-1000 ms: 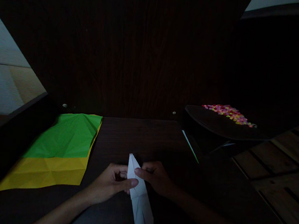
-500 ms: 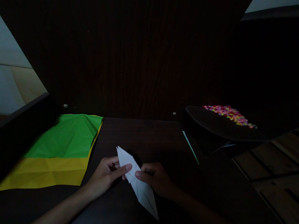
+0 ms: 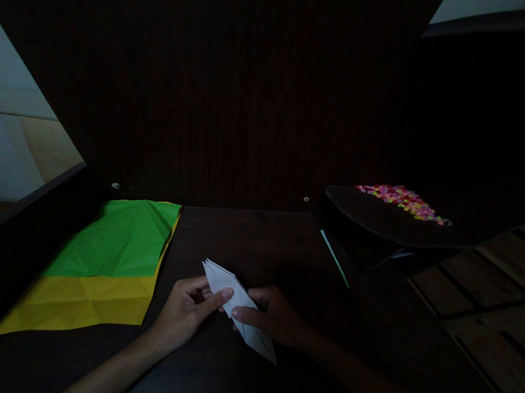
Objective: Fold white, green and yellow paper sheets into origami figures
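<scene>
A white folded paper point(image 3: 221, 281), long and pointed at both ends, is held at a slant above the dark tabletop. My left hand point(image 3: 187, 306) pinches its upper left part, thumb on top and fingers behind. My right hand point(image 3: 276, 316) grips it from the right, with the thumb pressed across its middle. The paper's upper left tip shows separate layers, and crease lines run along its lower right part. Fingers behind the paper are mostly hidden.
Left of my hands, a creased green sheet point(image 3: 116, 238) lies over a yellow sheet point(image 3: 98, 304). A thin pale-green strip point(image 3: 334, 258) lies to the right. Colourful small pieces point(image 3: 404, 201) are heaped on a dark raised shelf point(image 3: 361, 213). A dark panel point(image 3: 238, 90) rises behind.
The folded paper's lower right tip has moved up and slightly left. My right thumb has slid a little lower on the paper. The sheets stay put.
</scene>
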`<act>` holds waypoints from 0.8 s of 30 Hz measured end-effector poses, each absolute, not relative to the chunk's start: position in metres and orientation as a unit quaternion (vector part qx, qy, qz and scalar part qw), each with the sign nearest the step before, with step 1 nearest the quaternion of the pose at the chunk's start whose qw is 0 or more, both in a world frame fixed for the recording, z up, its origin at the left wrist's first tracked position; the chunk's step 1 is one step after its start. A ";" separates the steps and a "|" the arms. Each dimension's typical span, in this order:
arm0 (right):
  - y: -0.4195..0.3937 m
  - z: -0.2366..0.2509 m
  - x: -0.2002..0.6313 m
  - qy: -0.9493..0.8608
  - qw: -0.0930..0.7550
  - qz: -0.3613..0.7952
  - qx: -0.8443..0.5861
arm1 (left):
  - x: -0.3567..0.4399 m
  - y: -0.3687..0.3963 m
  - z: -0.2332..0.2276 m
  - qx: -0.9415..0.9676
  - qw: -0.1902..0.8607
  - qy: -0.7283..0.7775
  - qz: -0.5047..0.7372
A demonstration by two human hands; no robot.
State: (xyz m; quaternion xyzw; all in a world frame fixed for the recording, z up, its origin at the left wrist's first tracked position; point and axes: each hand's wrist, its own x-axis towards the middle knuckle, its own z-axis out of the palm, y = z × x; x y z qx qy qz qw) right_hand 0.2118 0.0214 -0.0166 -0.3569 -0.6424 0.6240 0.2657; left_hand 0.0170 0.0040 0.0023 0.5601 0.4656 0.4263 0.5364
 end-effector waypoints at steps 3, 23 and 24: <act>0.022 -0.017 0.212 -0.649 0.258 0.617 -0.362 | 0.018 0.002 0.004 0.565 0.540 0.453 0.430; 0.017 -0.020 0.208 -0.658 0.273 0.598 -0.366 | 0.019 -0.001 0.000 0.616 0.514 0.429 0.415; 0.017 -0.021 0.209 -0.659 0.270 0.599 -0.366 | 0.019 -0.001 0.000 0.616 0.513 0.431 0.415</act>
